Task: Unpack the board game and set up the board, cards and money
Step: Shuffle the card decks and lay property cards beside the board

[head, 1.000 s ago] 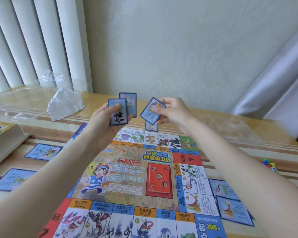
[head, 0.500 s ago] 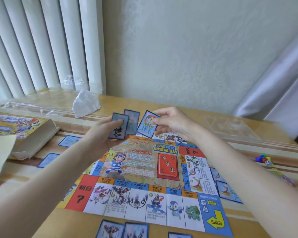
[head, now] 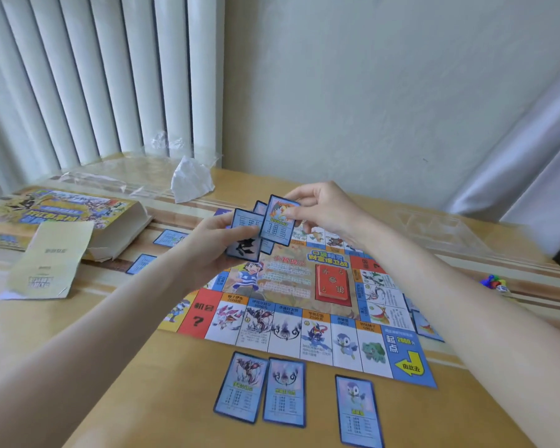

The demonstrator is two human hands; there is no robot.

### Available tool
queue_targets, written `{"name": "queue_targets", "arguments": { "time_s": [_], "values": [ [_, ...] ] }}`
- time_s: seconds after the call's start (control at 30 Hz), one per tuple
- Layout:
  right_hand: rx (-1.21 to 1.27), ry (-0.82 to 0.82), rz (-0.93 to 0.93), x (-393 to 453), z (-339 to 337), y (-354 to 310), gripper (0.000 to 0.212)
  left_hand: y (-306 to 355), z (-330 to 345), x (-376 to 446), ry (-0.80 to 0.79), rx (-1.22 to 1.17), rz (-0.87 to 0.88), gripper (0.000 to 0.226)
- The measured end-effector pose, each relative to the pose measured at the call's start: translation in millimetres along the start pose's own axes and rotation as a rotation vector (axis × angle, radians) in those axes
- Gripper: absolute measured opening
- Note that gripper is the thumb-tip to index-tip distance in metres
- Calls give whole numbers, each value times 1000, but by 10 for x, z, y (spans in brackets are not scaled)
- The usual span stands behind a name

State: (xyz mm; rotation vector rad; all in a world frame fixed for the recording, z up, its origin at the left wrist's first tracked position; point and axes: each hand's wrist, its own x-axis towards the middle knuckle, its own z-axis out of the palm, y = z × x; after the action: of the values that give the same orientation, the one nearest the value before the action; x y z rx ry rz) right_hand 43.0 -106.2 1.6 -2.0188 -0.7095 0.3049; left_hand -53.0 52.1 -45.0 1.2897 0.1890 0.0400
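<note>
The colourful game board [head: 291, 331] lies flat on the wooden table [head: 149, 376], with a red card deck [head: 333, 284] on its centre. My left hand [head: 207, 250] grips a small fan of blue property cards [head: 244, 244] above the board's far left part. My right hand [head: 324, 210] pinches one blue card [head: 278, 221] by its top corner, overlapping the fan. Three blue cards [head: 285, 391] lie face up along the board's near edge. More blue cards [head: 170, 237] lie to the left of the board and others [head: 425, 324] at its right edge.
The open game box [head: 65, 218] sits at the far left with a beige leaflet [head: 50, 260] leaning on it. Crumpled plastic wrap [head: 191, 182] lies at the back. A clear plastic tray [head: 440, 231] is at the back right, and small coloured pawns [head: 493, 282] sit on the right.
The view has tilted down and back, showing the near row of cards. My right hand has brought its single card closer, so it now overlaps the fan in my left hand.
</note>
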Motion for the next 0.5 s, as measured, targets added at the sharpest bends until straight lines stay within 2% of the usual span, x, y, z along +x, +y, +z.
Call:
{"name": "queue_targets", "arguments": {
  "time_s": [0.27,0.5],
  "values": [
    [24,-102,-56,-154,348,-115,36,65,-245,-207,136,72,46,14],
    [55,-33,-90,-141,399,-269,30,263,-480,-272,312,87,166,12]
  ]
}}
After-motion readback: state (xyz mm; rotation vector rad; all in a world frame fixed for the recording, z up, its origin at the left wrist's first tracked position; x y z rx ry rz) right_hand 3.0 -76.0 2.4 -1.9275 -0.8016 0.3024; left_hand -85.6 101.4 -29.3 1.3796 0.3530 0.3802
